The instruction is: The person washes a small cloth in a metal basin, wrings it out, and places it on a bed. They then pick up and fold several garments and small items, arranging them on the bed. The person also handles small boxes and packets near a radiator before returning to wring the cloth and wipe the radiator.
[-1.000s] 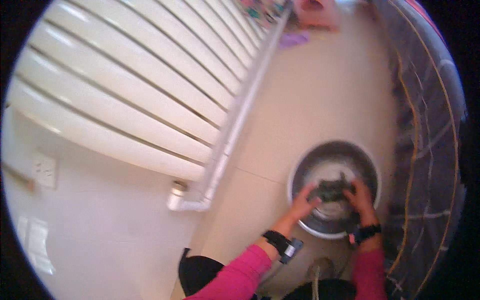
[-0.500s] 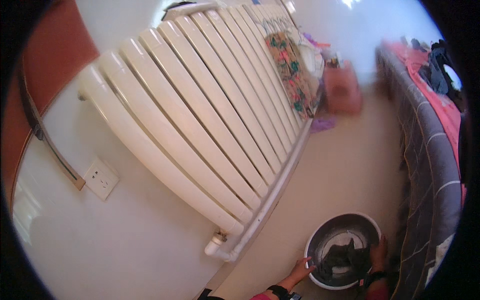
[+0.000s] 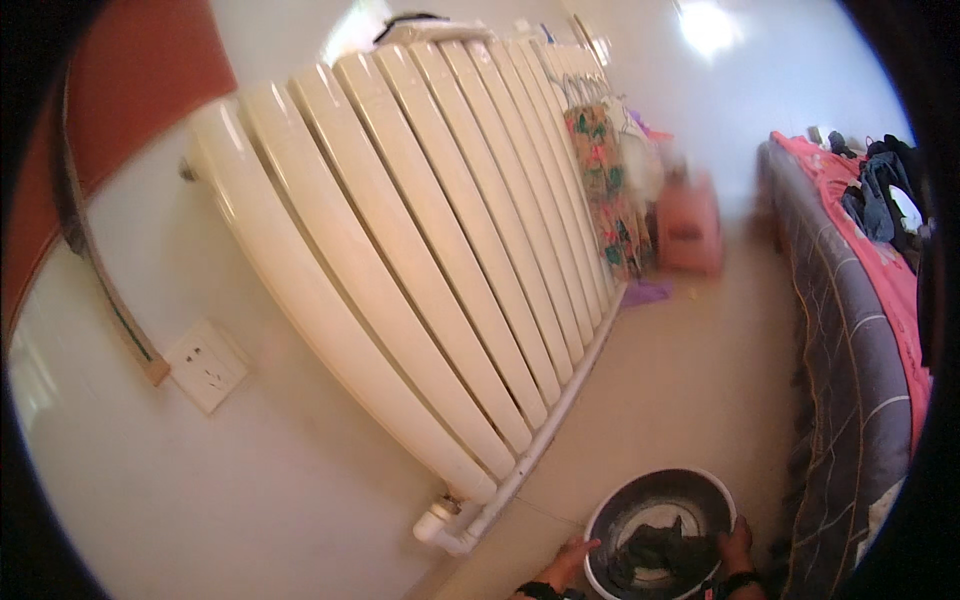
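Note:
A round basin (image 3: 618,517) with a grey inside and a white rim is in the lower part of the view, between the radiator and the bed. Dark wet-looking cloth (image 3: 658,549) lies bunched in its bottom. My left hand (image 3: 572,561) grips the basin's left rim, thumb over the edge. On the opposite side, my right hand (image 3: 738,543) holds the right rim. Fingers under the basin are hidden. Dark bands show on both wrists, near the lower edge.
A cream radiator (image 3: 400,240) runs along the left wall, with a pipe (image 3: 545,435) at floor level. At right stands a bed with a grey quilted side (image 3: 850,380) and clothes (image 3: 880,200) on top. A pink stool (image 3: 690,225) and purple bag (image 3: 648,292) are farther off.
The basin, held by both hands, sits lower and slightly farther left in the picture. The whole view has shifted too, with the radiator and stool appearing lower.

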`<state>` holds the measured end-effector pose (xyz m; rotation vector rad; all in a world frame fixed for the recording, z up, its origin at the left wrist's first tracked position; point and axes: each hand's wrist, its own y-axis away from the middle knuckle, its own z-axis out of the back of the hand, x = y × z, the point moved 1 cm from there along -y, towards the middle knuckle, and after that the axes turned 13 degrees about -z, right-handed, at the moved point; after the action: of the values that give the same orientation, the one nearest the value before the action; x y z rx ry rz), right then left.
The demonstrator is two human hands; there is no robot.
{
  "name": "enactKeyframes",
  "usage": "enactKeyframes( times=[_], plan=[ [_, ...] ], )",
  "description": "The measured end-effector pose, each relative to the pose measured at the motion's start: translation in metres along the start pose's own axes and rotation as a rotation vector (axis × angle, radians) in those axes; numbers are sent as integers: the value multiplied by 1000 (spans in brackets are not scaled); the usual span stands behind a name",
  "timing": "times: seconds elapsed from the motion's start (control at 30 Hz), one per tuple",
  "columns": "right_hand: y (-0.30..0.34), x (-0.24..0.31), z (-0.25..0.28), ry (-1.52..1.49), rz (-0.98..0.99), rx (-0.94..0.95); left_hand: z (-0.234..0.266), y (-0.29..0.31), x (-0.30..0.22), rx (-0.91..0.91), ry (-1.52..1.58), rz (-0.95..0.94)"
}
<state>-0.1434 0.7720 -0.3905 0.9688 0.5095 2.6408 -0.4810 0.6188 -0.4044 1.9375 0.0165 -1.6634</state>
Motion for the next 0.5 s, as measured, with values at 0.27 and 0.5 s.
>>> enactKeyframes(
  times=[0.27,0.5],
  plan=[
    [54,107,67,591,106,300,12,41,-39,-91,-164,206],
    [121,260,152,-278,292,894,-24,86,-162,96,-224,164]
  ],
)
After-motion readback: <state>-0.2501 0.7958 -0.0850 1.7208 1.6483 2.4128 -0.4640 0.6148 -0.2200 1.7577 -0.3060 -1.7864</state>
